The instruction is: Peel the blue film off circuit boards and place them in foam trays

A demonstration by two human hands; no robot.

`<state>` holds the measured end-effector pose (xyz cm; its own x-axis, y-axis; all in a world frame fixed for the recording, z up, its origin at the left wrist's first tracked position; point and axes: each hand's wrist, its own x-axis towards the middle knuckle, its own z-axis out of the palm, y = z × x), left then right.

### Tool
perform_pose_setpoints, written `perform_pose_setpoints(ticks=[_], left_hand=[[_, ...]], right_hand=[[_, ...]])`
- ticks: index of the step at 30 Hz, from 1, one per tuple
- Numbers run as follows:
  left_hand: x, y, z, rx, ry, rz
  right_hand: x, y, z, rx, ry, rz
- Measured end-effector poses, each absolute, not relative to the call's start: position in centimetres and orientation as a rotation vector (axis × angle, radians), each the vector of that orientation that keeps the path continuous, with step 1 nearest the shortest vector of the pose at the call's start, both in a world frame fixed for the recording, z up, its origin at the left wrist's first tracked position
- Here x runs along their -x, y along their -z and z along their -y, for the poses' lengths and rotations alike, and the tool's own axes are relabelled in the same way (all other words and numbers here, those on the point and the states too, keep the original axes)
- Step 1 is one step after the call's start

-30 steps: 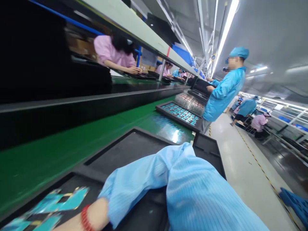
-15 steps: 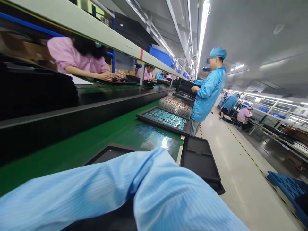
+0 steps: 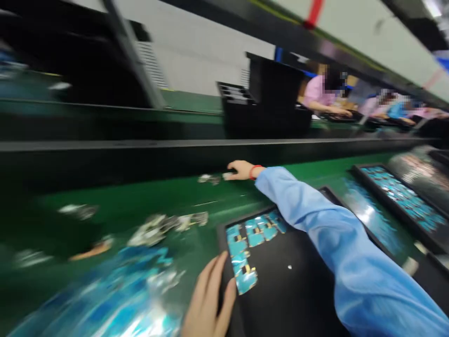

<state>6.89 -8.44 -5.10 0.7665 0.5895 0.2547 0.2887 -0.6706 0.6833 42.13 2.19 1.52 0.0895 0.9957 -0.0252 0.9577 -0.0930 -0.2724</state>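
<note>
Green benchtop point(image 3: 185, 196) runs under everything, with a dark ledge point(image 3: 140, 164) beyond the black tray point(image 3: 287, 299); farther off, past the tray's right side, a co-worker in pink point(image 3: 317, 91) bends over the opposite bench. With my left hand point(image 3: 210, 299) I straddle the tray's left rim, thumb parted from the fingers, probably to steady it while I lean away; I cannot tell whether they press on the rim. My right hand point(image 3: 240, 170), a red bracelet point(image 3: 255, 172) at the wrist, stretches over the tray to the benchtop behind it; its fingertips are at a small pale piece point(image 3: 228, 176), though blur hides whether they close on it.

Turquoise board-like pieces point(image 3: 245, 276) with gold-coloured bits lie along the tray's left and far edges, seemingly laid in rows so they stay flat and apart; one white speck point(image 3: 289, 267) sits on the bare floor. Left of the tray lie loose pale scraps point(image 3: 150, 229) and glossy blue sheeting point(image 3: 115, 299), perhaps kept outside so the tray holds only the pieces; to its right, a second tray point(image 3: 377, 196) is filled with similar turquoise pieces.
</note>
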Motion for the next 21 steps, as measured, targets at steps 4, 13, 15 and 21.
perform_pose_setpoints(ticks=[4, 13, 15, 21], left_hand=[[-6.5, 5.5, 8.9, -2.324, -0.566, -0.760], [-6.6, 4.2, 9.7, -2.246, -0.473, -0.774], [-6.6, 4.1, 9.7, -2.244, -0.486, -0.768], [-7.0, 4.1, 9.6, -2.211, -0.558, -0.740]], right_hand=[[-39.9, 0.9, -8.1, 2.123, -0.380, 2.044], [-40.4, 2.8, -8.6, 2.112, -0.383, 1.940], [-39.7, 2.8, -9.0, 2.092, -0.425, 1.914], [-41.3, 0.7, -7.8, 2.058, -0.580, 1.761]])
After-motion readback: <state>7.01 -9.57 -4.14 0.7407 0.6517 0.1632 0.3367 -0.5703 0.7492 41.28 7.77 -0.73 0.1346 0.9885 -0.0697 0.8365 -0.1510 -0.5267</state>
